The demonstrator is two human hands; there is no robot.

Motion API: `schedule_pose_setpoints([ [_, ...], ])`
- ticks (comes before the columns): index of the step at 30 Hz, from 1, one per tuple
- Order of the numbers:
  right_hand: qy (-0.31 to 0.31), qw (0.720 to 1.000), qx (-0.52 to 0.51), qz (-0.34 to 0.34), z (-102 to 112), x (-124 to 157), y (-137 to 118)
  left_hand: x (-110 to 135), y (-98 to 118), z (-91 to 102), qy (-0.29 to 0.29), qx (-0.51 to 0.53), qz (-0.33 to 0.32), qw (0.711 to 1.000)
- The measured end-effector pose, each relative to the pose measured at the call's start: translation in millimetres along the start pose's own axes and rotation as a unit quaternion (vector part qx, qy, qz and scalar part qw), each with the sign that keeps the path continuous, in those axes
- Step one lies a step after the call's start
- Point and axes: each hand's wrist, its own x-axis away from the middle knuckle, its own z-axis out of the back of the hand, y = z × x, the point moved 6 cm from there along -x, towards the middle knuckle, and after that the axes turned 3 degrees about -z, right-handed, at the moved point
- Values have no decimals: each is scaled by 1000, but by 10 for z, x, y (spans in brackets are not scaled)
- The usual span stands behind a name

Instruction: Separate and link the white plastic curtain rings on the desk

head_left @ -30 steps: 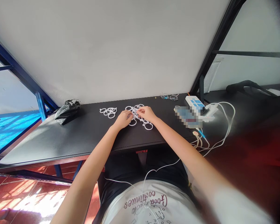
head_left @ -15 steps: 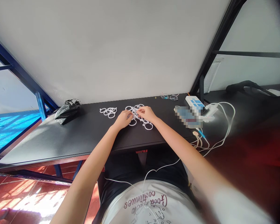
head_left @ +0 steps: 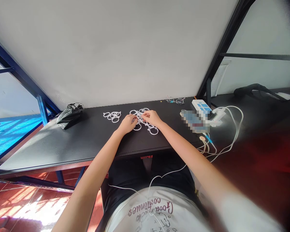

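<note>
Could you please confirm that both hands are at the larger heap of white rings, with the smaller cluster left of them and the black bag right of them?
Not quite: the head view shows the black bag on the left. The left hand and right hand are at the larger heap of white rings, with the smaller cluster left of them.

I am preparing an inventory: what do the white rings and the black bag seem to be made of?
White rings: probably plastic, smooth-looking; they hold round outlines, though coated metal is possible. Black bag: likely thin plastic film, glossy; it shows crinkles and bright highlights.
</note>
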Motion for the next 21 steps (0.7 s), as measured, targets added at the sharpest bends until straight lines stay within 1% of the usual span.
schedule_pose_setpoints([
  [7,1,1000,1,4,-3,-6,10,4,23,20,6,8,11,1000],
  [14,5,1000,8,8,11,6,-11,2,-5,55,39,21,23,999],
  [21,5,1000,8,15,6,0,-6,-7,1,90,62,23,13,998],
])
